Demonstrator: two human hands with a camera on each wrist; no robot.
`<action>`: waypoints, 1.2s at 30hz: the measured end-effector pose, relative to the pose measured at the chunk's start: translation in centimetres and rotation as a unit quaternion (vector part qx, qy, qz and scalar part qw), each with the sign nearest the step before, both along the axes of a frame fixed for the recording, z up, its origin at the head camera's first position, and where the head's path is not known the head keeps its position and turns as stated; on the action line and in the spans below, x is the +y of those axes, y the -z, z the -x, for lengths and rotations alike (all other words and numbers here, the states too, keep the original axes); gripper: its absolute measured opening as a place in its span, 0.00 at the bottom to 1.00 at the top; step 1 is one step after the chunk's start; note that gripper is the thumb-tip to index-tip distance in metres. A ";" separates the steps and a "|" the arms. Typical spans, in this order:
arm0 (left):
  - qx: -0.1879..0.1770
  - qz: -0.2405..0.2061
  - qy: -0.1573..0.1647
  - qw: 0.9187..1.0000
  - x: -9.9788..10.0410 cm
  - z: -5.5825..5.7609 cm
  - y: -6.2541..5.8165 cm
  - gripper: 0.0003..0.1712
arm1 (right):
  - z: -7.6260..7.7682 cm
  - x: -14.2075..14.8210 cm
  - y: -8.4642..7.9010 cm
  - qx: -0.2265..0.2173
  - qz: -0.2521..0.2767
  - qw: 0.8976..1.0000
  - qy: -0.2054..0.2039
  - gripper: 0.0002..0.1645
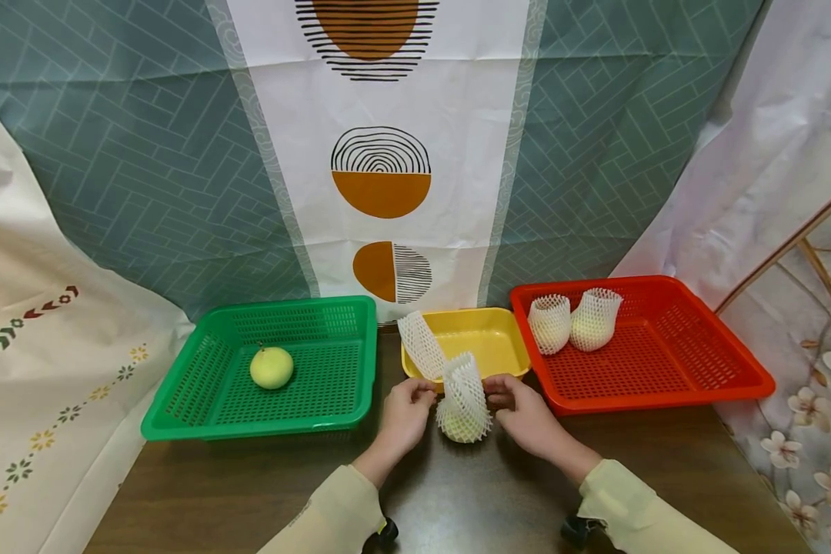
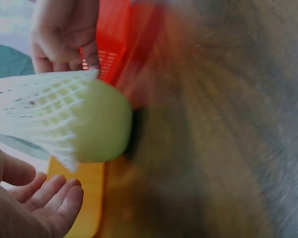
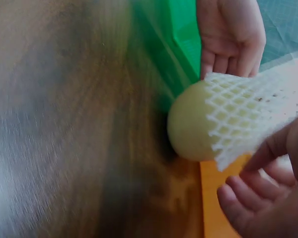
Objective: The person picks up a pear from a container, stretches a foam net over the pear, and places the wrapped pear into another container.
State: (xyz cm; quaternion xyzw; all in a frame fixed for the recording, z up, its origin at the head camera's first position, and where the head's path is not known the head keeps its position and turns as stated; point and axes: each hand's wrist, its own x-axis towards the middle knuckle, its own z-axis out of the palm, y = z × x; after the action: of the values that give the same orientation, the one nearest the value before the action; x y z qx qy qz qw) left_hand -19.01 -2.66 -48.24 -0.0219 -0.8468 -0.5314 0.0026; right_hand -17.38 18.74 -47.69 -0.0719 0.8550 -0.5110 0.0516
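A round, pale green-yellow fruit [image 1: 461, 431] sits on the brown table [image 1: 180, 492], at the near side of the yellow tray [image 1: 492, 346] and between the person's two hands. A white foam net [image 1: 462, 377] goes over it like a tall hat, with the long loose end sticking up and the ragged edge around the fruit, so the bottom of the fruit shows bare. The left hand [image 1: 403, 422] is just to the left of the net, with its fingers loose and a little bent, and it grasps nothing. The right hand [image 1: 526, 415] is just to the right, also loose, with its fingers softly bent and nothing in its grip. The fingertips are very close to the net, but it is hard to tell if any of them touch it. A spare net [image 1: 421, 345] lies slanting over the left part of the yellow tray. To the left is a green basket [image 1: 332, 388], and a bare yellow fruit [image 1: 271, 368] with a small stem sits in it. To the right is a red basket [image 1: 654, 354], where two wrapped fruits [image 1: 593, 327] sit side by side in the far left part, each in its own white net. Both arms have pale yellow sleeves [image 1: 339, 504]. At the far side hangs a blue-green and white cloth [image 1: 457, 169] with orange and black round shapes.
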 end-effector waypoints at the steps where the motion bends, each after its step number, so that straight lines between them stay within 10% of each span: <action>1: 0.006 0.000 0.013 1.000 -0.2 0.0 -0.2 0.10 | -0.1 0.2 -0.1 0.002 -0.002 1.000 -0.020 0.32; 7: 0.002 -0.017 0.097 0.995 -1.1 0.0 -1.7 0.17 | -0.3 0.7 -0.6 0.012 -0.001 0.992 -0.129 0.45; 15: -0.045 -0.079 0.189 0.978 -1.3 -0.1 -2.1 0.32 | 0.1 0.3 -0.5 0.002 0.007 0.994 -0.113 0.45; 36: -0.010 0.032 0.183 0.982 -0.4 -0.5 -0.3 0.37 | 0.7 -0.2 1.1 0.003 0.014 0.995 -0.101 0.46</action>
State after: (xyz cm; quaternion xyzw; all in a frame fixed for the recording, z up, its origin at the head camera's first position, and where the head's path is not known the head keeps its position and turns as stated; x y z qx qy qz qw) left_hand -18.50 -3.10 -47.99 -0.1715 -0.8452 -0.4953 -0.1039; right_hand -18.12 18.49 -48.81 -0.1600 0.8361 -0.5153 0.0992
